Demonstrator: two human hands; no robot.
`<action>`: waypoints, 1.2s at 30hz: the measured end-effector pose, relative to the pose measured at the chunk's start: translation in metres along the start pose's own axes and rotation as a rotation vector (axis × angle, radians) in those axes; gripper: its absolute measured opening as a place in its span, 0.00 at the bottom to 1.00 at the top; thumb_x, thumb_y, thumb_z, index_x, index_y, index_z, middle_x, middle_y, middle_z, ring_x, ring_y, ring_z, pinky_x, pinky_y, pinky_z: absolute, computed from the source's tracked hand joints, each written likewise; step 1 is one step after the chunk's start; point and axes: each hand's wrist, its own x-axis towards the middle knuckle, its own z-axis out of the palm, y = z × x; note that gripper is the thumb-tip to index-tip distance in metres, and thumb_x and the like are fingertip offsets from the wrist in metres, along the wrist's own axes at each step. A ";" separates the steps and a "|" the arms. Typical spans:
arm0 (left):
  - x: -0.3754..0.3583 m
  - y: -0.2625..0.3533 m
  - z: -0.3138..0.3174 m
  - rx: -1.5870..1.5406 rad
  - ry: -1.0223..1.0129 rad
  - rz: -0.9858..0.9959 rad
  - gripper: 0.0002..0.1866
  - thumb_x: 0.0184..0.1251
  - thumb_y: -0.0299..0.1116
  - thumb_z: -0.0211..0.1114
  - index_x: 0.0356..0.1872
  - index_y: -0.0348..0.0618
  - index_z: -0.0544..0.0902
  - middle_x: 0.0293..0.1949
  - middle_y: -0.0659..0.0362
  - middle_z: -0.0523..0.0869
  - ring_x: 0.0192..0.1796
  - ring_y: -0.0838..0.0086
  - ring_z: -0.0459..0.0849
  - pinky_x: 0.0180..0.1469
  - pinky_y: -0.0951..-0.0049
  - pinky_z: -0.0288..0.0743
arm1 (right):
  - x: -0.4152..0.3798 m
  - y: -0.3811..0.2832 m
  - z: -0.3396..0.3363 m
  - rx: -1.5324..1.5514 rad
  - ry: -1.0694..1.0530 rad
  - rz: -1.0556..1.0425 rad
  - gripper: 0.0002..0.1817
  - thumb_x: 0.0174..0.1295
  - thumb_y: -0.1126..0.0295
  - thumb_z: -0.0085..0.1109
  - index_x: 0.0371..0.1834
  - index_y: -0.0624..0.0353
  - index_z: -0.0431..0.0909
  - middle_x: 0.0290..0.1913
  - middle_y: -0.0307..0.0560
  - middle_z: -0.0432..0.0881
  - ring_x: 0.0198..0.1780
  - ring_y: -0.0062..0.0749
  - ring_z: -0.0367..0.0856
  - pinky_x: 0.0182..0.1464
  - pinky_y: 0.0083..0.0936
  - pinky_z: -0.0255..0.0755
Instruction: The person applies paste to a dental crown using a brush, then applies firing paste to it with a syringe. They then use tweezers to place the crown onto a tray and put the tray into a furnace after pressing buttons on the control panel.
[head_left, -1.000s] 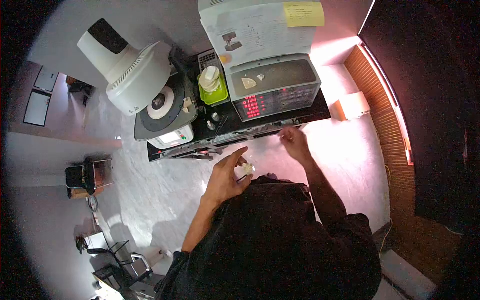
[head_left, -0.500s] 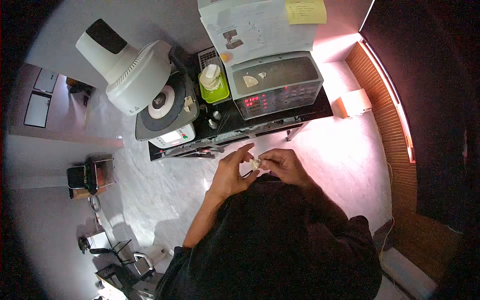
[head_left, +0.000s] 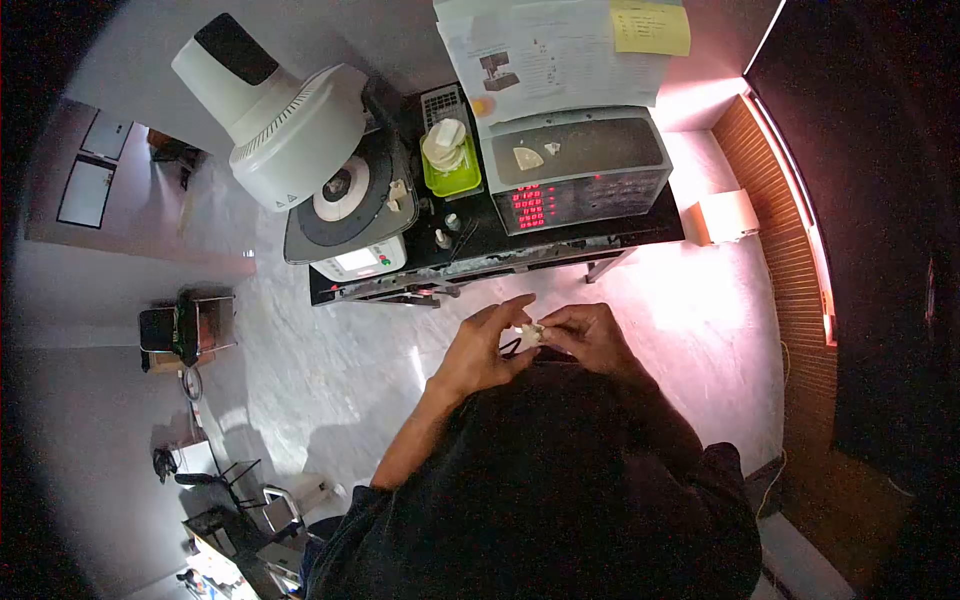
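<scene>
A small pale, whitish piece (head_left: 531,335) is between my two hands, in front of my dark shirt. My left hand (head_left: 482,347) holds it from the left with bent fingers, the index finger raised above it. My right hand (head_left: 590,336) pinches its right side with thumb and fingertips. A thin dark loop or tool shows beside my left fingers; what it is I cannot make out. The exact shape of the piece is too small to tell.
Beyond my hands, a black bench (head_left: 470,245) bears a white machine with a round plate (head_left: 345,195), a green tray (head_left: 455,180) of pale discs and a grey box (head_left: 590,190) with red digits. Papers (head_left: 560,60) stand behind. A white box (head_left: 725,217) is at right.
The view has shifted, so the bench and machines appear farther right. My hands stay around the pale piece, which looks slightly turned. More red digits show on the grey box.
</scene>
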 end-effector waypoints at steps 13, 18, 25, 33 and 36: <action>-0.001 -0.002 0.006 -0.001 0.017 0.009 0.35 0.54 0.30 0.81 0.67 0.44 0.80 0.52 0.55 0.90 0.53 0.59 0.90 0.58 0.63 0.85 | -0.002 -0.002 -0.003 0.025 0.075 0.007 0.08 0.65 0.78 0.70 0.43 0.73 0.88 0.40 0.54 0.92 0.41 0.31 0.91 0.49 0.27 0.85; -0.001 -0.002 0.005 0.024 0.022 0.028 0.29 0.55 0.31 0.82 0.60 0.43 0.81 0.60 0.52 0.88 0.57 0.55 0.89 0.60 0.61 0.83 | -0.002 -0.001 0.000 0.070 0.121 0.006 0.09 0.65 0.77 0.71 0.44 0.73 0.88 0.39 0.54 0.92 0.40 0.31 0.90 0.48 0.26 0.85; -0.001 0.001 0.003 0.111 0.028 0.062 0.36 0.55 0.33 0.82 0.67 0.44 0.79 0.55 0.51 0.89 0.56 0.55 0.88 0.59 0.59 0.82 | -0.002 -0.006 0.001 0.059 0.148 0.053 0.08 0.65 0.81 0.67 0.44 0.75 0.87 0.43 0.56 0.91 0.43 0.34 0.90 0.50 0.29 0.85; -0.003 -0.003 0.006 0.096 0.040 0.074 0.37 0.56 0.32 0.81 0.69 0.45 0.78 0.52 0.52 0.89 0.55 0.56 0.88 0.59 0.59 0.81 | -0.004 -0.001 0.002 0.074 0.143 0.028 0.08 0.66 0.82 0.66 0.45 0.75 0.86 0.42 0.56 0.91 0.42 0.34 0.90 0.49 0.30 0.86; -0.004 -0.005 0.008 0.089 0.040 0.075 0.37 0.56 0.31 0.81 0.70 0.45 0.78 0.52 0.52 0.90 0.55 0.56 0.88 0.60 0.59 0.81 | -0.004 0.002 -0.001 0.062 0.129 0.014 0.08 0.66 0.82 0.66 0.46 0.75 0.86 0.42 0.57 0.90 0.42 0.34 0.91 0.49 0.30 0.86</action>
